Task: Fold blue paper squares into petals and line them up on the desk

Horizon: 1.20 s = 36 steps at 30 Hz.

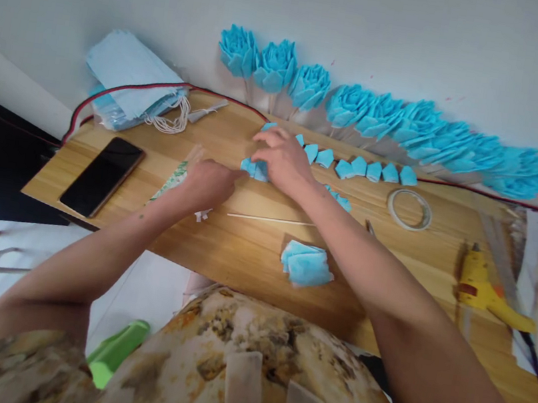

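My left hand is low over the table with its fingers curled. Its fingertips point right, close to the blue fabric petals; anything inside it is hidden. My right hand reaches over those petals, fingers bent and apart, and another blue piece shows beyond its fingertips. A row of folded blue petals runs to the right of this hand. More petals lie partly behind my right forearm. A thin wooden stick and a stack of blue fabric pieces are nearer to me.
Finished blue flowers on sticks lean along the wall. A tape roll and a yellow glue gun are on the right. On the left are a phone and a pile of face masks. A red-black cable crosses behind.
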Each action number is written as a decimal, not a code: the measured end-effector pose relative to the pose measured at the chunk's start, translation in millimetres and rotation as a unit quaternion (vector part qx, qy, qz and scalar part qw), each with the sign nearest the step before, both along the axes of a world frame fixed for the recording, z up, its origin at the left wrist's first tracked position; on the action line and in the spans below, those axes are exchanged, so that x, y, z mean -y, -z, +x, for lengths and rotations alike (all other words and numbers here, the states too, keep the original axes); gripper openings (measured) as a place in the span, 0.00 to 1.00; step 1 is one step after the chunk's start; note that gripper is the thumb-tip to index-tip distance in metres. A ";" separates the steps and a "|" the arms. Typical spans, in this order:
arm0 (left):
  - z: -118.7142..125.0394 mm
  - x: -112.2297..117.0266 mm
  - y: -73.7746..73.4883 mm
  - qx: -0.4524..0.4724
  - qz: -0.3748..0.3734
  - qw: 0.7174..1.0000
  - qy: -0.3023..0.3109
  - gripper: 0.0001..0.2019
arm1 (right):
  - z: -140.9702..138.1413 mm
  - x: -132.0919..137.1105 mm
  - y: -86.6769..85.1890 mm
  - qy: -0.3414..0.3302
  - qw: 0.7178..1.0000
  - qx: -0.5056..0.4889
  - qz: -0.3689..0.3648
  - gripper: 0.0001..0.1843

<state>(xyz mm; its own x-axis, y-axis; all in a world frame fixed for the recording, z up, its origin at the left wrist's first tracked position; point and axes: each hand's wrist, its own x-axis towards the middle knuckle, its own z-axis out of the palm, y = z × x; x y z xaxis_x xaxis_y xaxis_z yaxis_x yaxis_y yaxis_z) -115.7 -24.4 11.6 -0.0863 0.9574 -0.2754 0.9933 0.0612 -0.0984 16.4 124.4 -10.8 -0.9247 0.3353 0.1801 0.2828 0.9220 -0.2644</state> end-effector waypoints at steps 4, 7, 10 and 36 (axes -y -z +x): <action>-0.1 0.1 0.4 -0.006 -0.007 1.000 -0.001 0.26 | -0.5 -2.2 -6.2 0.000 0.999 0.047 -0.027 0.24; 1.6 -0.1 -2.2 -0.004 -0.016 1.000 -0.001 0.26 | -4.3 -5.3 -17.3 0.047 0.997 0.038 -0.050 0.25; 3.4 0.1 -4.9 0.001 -0.025 1.000 -0.006 0.26 | -12.0 -8.3 -22.5 0.058 0.990 0.102 -0.071 0.20; -1.9 2.6 12.4 0.080 0.058 0.994 -0.052 0.26 | -2.3 -11.5 -14.3 0.004 0.996 0.040 -0.082 0.24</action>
<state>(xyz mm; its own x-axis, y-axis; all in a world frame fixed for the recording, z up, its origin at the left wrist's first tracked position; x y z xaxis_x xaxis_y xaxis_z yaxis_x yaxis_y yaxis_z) -117.6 -27.0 -0.8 -0.1498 0.9717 -0.1827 0.9835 0.1653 0.0729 14.0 136.0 3.5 -0.9312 0.3614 0.0474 0.3163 0.8659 -0.3876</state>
